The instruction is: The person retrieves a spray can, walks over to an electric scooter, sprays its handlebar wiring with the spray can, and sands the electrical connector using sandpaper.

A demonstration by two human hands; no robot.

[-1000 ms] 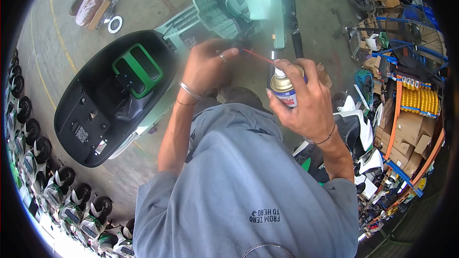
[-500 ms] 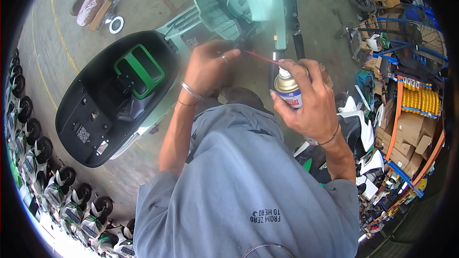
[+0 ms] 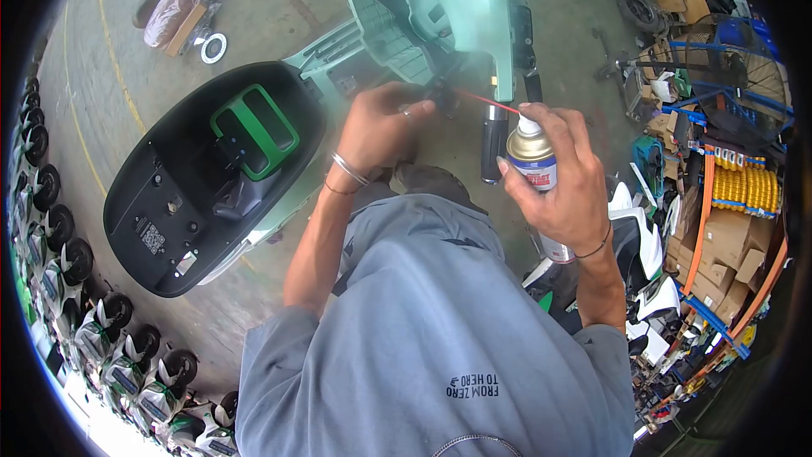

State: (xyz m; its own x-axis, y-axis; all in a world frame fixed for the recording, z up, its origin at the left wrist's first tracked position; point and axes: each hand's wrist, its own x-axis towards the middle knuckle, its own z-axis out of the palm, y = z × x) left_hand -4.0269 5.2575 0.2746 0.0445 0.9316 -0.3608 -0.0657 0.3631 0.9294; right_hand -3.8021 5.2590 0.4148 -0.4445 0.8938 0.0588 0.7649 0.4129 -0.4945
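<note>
The right hand (image 3: 562,178) wraps the upper body of a spray can (image 3: 540,176), its index finger over the white nozzle (image 3: 530,125) and its thumb against the near side; the can tilts, held in the air beside the front of a light green scooter (image 3: 474,17). It looks light, stiff and smooth, probably slippery if wet, so the middle of its wall seems the sure place to hold, with one finger free for the nozzle. The thin red straw (image 3: 489,101) looks like the delicate part, bendy and easily knocked loose, and poor to hold by. It points towards a dark part (image 3: 441,95) beside the left hand (image 3: 376,131), whose fingers are bent; blur hides whether they pinch it. A black handle (image 3: 492,148) hangs between the hands, nearer the can. The can is a closed container, its contents out of sight. Further left, the scooter's wide black tub (image 3: 139,203) lies open, with a green frame (image 3: 283,127) over its upper half and a square code label (image 3: 153,235) near its lower end; a grey piece inside is too unclear to name. On the far right, cardboard boxes (image 3: 727,241) stand on shelving below yellow coils (image 3: 748,190); what the boxes hold cannot be seen.
</note>
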